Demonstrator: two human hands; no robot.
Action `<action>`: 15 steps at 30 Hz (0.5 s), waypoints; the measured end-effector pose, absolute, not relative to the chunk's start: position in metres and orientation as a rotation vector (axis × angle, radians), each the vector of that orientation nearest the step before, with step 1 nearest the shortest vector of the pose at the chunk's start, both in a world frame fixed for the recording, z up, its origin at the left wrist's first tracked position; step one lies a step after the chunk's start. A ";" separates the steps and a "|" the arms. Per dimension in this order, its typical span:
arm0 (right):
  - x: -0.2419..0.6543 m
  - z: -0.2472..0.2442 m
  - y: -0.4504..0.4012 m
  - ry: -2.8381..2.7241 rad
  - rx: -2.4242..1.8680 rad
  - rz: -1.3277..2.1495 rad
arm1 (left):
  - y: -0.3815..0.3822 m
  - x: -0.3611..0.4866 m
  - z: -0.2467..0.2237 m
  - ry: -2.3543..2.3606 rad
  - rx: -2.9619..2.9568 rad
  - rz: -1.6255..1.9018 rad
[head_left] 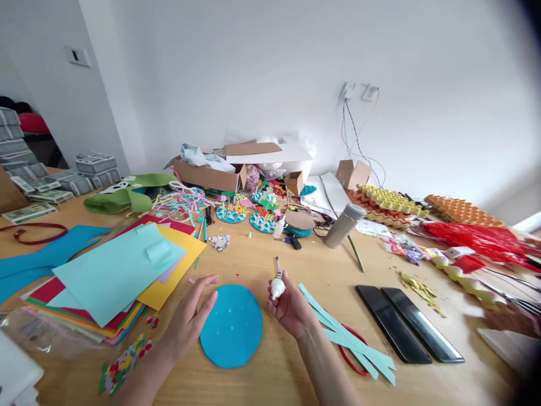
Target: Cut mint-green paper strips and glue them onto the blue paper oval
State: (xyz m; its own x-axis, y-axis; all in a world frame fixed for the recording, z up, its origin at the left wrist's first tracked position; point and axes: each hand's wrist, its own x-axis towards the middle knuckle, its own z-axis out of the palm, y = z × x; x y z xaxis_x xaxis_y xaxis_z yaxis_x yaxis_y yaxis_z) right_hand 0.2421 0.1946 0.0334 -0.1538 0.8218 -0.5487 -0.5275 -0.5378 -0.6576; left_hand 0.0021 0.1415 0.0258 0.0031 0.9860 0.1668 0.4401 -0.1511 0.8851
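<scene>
A round blue disc (231,327) lies flat on the wooden table, with several small pale dots on it. At its upper left edge is my left hand (195,310), fingers apart and holding nothing. My right hand (291,304), to the right of the disc, is closed around a small white bottle (278,286) whose rounded white end faces me. A thin dark tip sticks out beyond the fingers on the far side. Light blue paper strips (350,338) lie right of my right wrist, over red-handled scissors (354,351), mostly covered.
Stacked coloured paper (122,270) lies at left, with paper scraps (124,361) nearer me. Two black phones (395,324) lie at right. A grey flask (344,225) stands behind. Cardboard boxes (207,173) line the wall. Another person's hand (513,320) shows at far right.
</scene>
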 end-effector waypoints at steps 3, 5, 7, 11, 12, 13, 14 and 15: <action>0.238 0.037 0.213 -0.470 -1.247 1.799 | 0.141 0.003 0.026 1.508 1.747 1.125; 0.235 0.040 0.230 -0.533 -1.300 1.751 | 0.141 0.004 0.026 1.520 1.798 1.136; 0.232 0.043 0.248 -0.587 -1.349 1.696 | 0.141 0.004 0.025 1.532 1.834 1.149; 0.224 0.045 0.282 -0.619 -1.446 1.629 | 0.140 0.002 0.021 1.573 1.881 1.186; 0.222 0.045 0.289 -0.614 -1.463 1.617 | 0.141 0.001 0.020 1.581 1.897 1.197; 0.222 0.044 0.295 -0.605 -1.477 1.604 | 0.141 0.000 0.018 1.588 1.916 1.208; 0.223 0.043 0.301 -0.592 -1.486 1.590 | 0.141 -0.001 0.017 1.592 1.937 1.219; 0.225 0.041 0.306 -0.576 -1.493 1.576 | 0.142 -0.002 0.016 1.596 1.958 1.230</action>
State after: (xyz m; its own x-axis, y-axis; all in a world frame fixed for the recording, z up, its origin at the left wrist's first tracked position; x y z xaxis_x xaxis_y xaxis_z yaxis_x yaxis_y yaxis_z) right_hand 0.2247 0.3058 0.0412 0.0932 0.8247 -0.5578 -0.2707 -0.5181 -0.8113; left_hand -0.0021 0.1417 0.0165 -0.0004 0.9126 0.4087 0.6273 -0.3181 0.7109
